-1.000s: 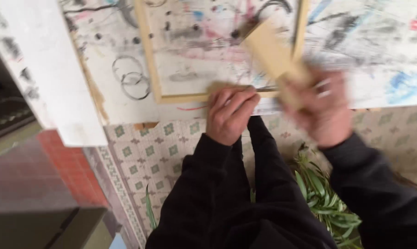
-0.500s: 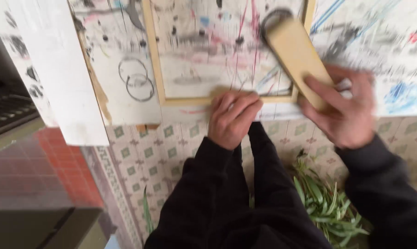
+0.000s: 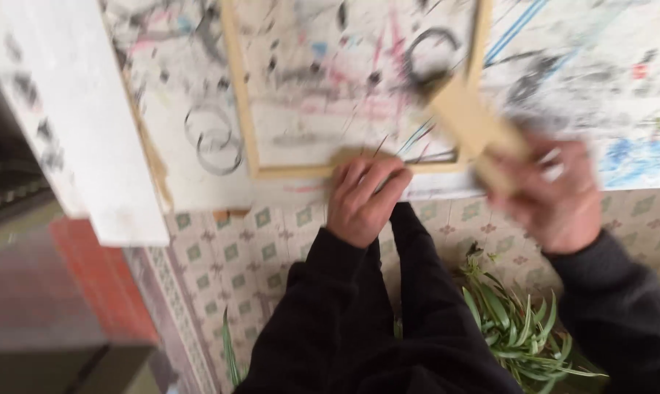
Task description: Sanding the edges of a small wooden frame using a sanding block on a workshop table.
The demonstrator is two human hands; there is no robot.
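The left hand (image 3: 363,197) lies palm down with fingers together, pressing on the bottom edge of a wooden frame (image 3: 244,109) that sits on a paint-stained table (image 3: 176,168); the frame's stretched, ink-marked screen spreads just beyond its fingertips. The right hand (image 3: 556,193), blurred, is closed around the handle of a tan wooden squeegee (image 3: 472,124), whose blade end reaches up and away from the hand onto the screen near the frame's right side. Below the right wrist, on the tiled floor (image 3: 235,255), stands a green plant (image 3: 516,328).
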